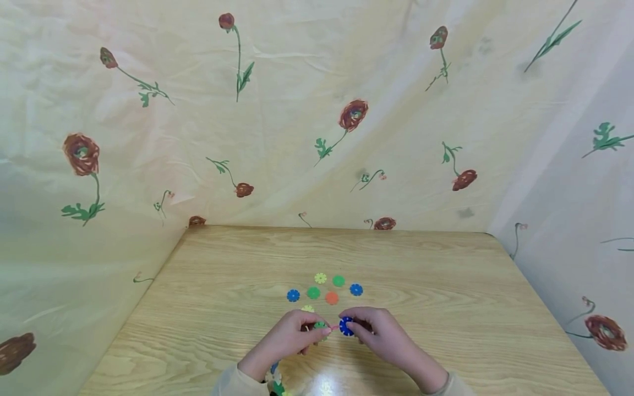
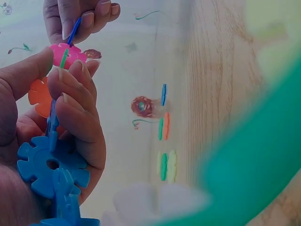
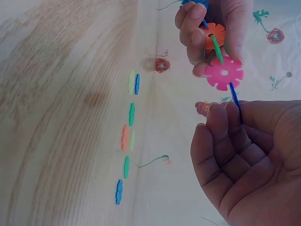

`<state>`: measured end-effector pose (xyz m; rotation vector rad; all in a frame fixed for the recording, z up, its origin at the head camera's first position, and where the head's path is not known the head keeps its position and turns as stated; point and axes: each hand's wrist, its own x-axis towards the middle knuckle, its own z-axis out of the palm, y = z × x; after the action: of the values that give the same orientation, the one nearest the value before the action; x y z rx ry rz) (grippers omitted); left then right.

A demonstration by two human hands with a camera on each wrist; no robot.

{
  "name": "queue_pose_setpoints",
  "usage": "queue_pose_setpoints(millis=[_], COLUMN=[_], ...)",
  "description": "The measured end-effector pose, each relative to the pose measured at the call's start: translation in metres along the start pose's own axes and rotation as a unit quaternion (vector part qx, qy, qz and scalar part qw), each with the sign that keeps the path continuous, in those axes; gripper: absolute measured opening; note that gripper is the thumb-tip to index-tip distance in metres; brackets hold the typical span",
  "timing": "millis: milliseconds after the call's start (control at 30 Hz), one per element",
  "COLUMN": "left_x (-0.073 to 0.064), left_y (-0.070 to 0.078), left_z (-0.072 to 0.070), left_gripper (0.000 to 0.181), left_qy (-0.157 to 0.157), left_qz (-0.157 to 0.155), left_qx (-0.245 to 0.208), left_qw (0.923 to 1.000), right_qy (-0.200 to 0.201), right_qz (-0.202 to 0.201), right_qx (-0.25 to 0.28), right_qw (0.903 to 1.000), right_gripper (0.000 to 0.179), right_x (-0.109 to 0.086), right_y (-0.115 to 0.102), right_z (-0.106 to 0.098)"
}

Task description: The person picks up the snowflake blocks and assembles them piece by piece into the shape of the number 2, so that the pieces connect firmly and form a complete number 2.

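Note:
In the head view my left hand [image 1: 292,333] holds a chain of notched plastic discs, its thumb and fingertips at a pink disc [image 3: 233,75] and a green disc [image 1: 320,325]. Further down the chain, an orange disc [image 2: 39,97] and several blue discs [image 2: 35,162] run through the left palm, seen in the left wrist view. My right hand [image 1: 386,335] pinches a dark blue disc [image 1: 345,326] between thumb and fingers. Its edge meets the pink disc's rim, the two standing crosswise. More chain [image 1: 274,377] hangs by the left sleeve.
Loose discs lie flat on the wooden table [image 1: 238,258] beyond the hands: blue [image 1: 293,296], green [image 1: 313,293], orange [image 1: 332,298], another blue [image 1: 356,290], yellow [image 1: 320,278] and more. A flowered cloth [image 1: 297,110] hangs along the back and both sides.

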<state>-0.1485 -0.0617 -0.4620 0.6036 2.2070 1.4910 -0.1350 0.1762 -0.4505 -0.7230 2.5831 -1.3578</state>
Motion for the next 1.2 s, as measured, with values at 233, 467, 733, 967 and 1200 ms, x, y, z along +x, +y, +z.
queue_pose_setpoints(millis=[233,467,733,967,1200], left_x=[0.0,0.001,0.0,0.001,0.001], left_y=[-0.001,-0.003,-0.003,-0.003,-0.006], left_z=[0.0,0.001,0.003,0.004,0.002], left_gripper=[0.025,0.02,0.019,0.019,0.022], left_qy=[-0.008,-0.009,-0.012,-0.004,-0.013], left_qz=[-0.004,-0.006,0.003,0.005,0.006], left_qx=[-0.009,-0.009,-0.014,-0.006,-0.001], left_qw=[0.9999,0.9999,0.9998,1.0,0.9999], right_qy=[-0.002,-0.021,-0.031,-0.02,-0.003], right_qz=[0.0,0.001,-0.01,-0.007,-0.011], right_qx=[0.011,0.044,0.041,0.028,0.014], right_qw=[0.9999,0.9988,0.9986,0.9994,0.9998], right_gripper=[0.02,0.016,0.017,0.018,0.016], right_x=[-0.001,0.002,0.004,0.005,0.005], right_y=[0.001,0.001,0.001,0.0,0.0], right_z=[0.003,0.007,0.011,0.015,0.016])
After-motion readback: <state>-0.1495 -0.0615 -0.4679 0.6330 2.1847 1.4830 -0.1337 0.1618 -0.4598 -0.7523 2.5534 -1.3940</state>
